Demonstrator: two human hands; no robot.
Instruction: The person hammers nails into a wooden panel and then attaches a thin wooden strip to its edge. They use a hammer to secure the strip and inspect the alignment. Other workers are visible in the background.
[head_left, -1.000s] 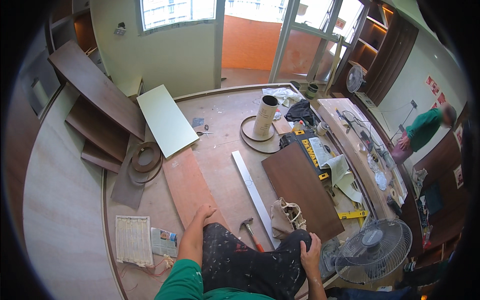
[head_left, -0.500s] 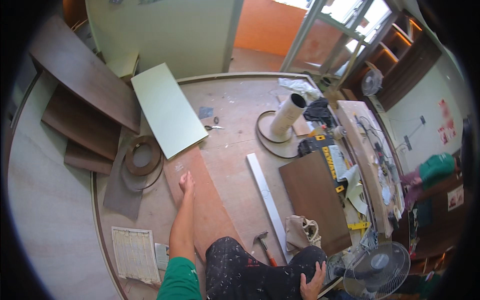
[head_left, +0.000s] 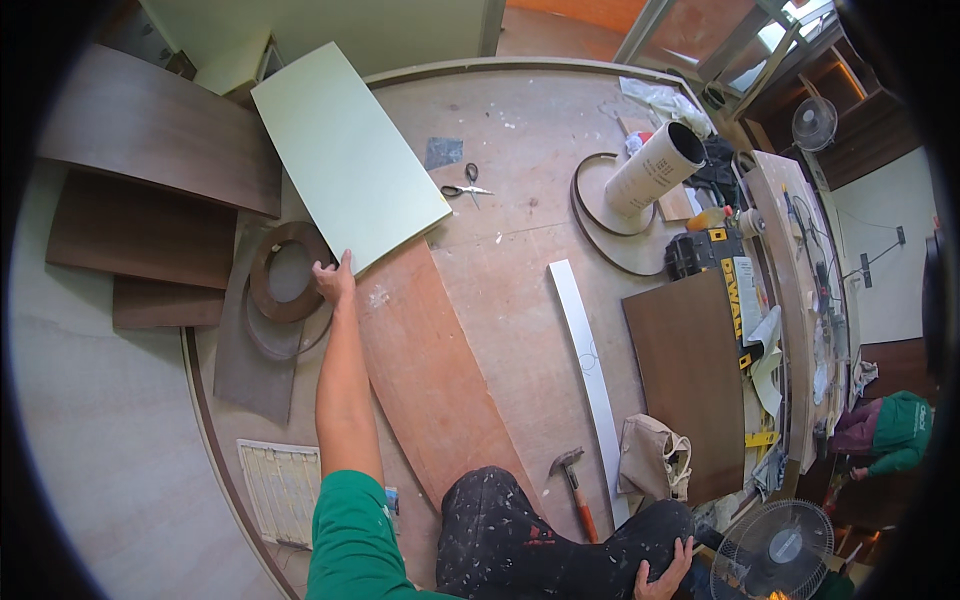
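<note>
Pale green laminate panel point(head_left: 345, 160) lying flat on plywood floor, near corner overlapping far end of long reddish plywood board point(head_left: 430, 365). Round brown ring offcut point(head_left: 285, 272) just left of that corner. Left hand point(head_left: 335, 280) stretched out to panel's near corner, fingers curled on its edge, pinch or flat touch: can't tell. Right hand point(head_left: 662, 575) well away from panel, fingers spread on knee. Prob. step: taking hold of panel; next move needs firm edge grip, lift w/o snagging ring.
</note>
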